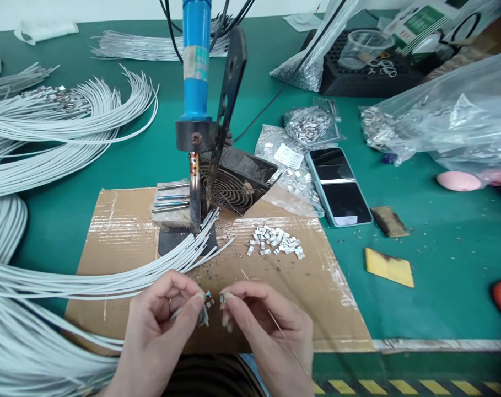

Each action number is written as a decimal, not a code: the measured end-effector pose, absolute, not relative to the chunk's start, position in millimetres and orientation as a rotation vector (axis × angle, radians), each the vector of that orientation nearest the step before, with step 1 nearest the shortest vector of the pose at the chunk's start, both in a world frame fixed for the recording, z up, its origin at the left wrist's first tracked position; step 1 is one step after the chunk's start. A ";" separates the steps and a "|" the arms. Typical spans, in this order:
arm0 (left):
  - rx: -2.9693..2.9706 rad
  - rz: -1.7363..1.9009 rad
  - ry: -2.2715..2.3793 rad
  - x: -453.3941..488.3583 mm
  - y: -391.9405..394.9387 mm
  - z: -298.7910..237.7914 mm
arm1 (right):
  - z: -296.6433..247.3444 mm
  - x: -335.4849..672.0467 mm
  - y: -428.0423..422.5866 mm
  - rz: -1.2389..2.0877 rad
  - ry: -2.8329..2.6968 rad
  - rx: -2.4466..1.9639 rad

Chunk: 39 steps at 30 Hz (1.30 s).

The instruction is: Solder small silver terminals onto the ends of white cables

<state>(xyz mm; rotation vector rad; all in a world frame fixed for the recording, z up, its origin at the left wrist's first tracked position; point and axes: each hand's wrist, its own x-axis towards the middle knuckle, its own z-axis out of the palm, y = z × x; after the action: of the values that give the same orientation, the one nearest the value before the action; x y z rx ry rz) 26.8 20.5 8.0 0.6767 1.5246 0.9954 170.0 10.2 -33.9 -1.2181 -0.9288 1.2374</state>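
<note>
My left hand (pixel 159 325) pinches the stripped end of a thin white cable (pixel 179 311), its coloured wire tips showing between my fingers. My right hand (pixel 267 331) is pinched on a tiny metal clip (pixel 222 299) close to that cable end, and a thin solder wire (pixel 275 322) lies across its fingers. Both hands hover over the near edge of a cardboard sheet (pixel 122 231). A small pile of metal clips (pixel 275 241) lies on the cardboard ahead of my right hand. A blue-handled soldering iron (pixel 195 110) stands upright in its holder behind.
Bundles of white cables (pixel 60 116) fill the left side, and one bundle (pixel 109 281) reaches under the iron. A small fan (pixel 233 184), a phone (pixel 337 184), bags of clips (pixel 312 124), yellow sponge pieces (pixel 388 267) and a pink object (pixel 458 181) lie on the green table.
</note>
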 end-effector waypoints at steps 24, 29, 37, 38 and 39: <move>0.654 1.017 1.520 28.6 27.5 10.6 | -35.7 172.4 23.9 1.192 -1.124 -1.205; 0.663 1.004 1.534 28.5 28.7 10.8 | -35.4 174.0 24.2 1.155 -1.189 -1.212; 0.711 1.016 1.561 27.2 32.3 7.8 | -34.9 178.4 13.6 1.032 -1.247 -1.336; 0.715 1.025 1.563 27.3 33.1 7.8 | -34.2 177.5 12.1 1.031 -1.219 -1.364; 0.717 1.031 1.566 27.6 34.0 7.9 | -32.8 176.6 10.9 1.033 -1.191 -1.398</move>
<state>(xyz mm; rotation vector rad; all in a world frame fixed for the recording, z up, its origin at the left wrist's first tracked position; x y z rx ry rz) 27.6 34.0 7.9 0.7169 1.5661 1.0315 176.6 10.9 -32.8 -1.3979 -1.1905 1.0333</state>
